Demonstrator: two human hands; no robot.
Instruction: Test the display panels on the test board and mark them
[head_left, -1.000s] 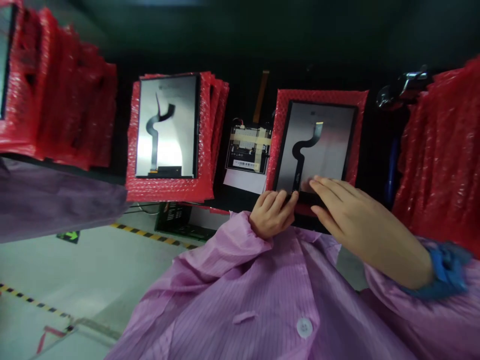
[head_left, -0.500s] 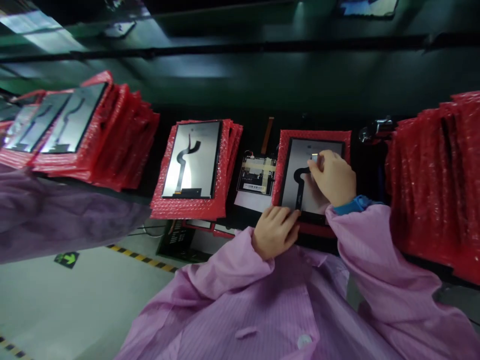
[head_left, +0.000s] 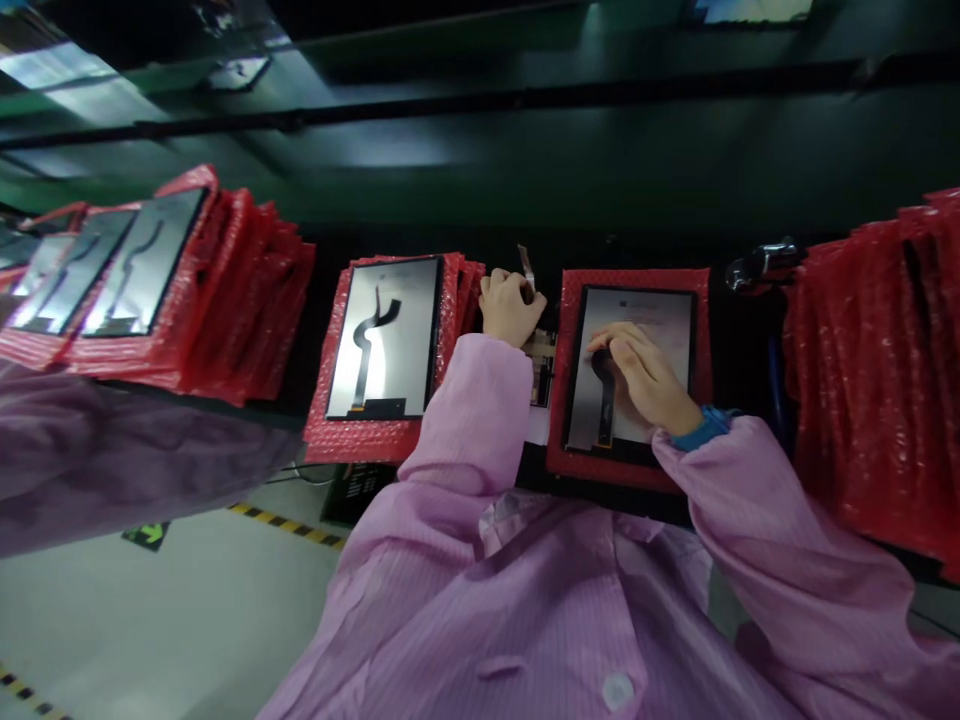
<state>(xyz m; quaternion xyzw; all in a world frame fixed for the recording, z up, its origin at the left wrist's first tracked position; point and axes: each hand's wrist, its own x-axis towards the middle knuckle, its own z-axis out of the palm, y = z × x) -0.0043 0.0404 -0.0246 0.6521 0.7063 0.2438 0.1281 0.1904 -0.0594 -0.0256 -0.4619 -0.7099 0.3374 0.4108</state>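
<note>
A display panel (head_left: pixel 652 310) with a silvery back lies on a red bubble-wrap bag (head_left: pixel 571 300) in front of me. My right hand (head_left: pixel 645 378) is over it, its fingers closed on the curved upper part of a black flex cable (head_left: pixel 606 400). The cable's end is hidden under the fingers. To the left, my left hand (head_left: pixel 513 306) pinches an orange-brown flex cable (head_left: pixel 526 264) at the top of a small electronic assembly (head_left: pixel 543 365). My hand and sleeve cover much of that assembly.
Another display panel (head_left: pixel 405 340) lies on stacked red bags at left. More panels (head_left: pixel 150 265) and a bag pile (head_left: pixel 255 300) are farther left, near a co-worker's sleeve (head_left: pixel 135 450). A tall red bag stack (head_left: pixel 870 390) and a metal fitting (head_left: pixel 761 265) are at right.
My left hand has moved from the panel's lower edge up and left to the orange-brown cable. My right hand has shifted slightly left and down over the black cable.
</note>
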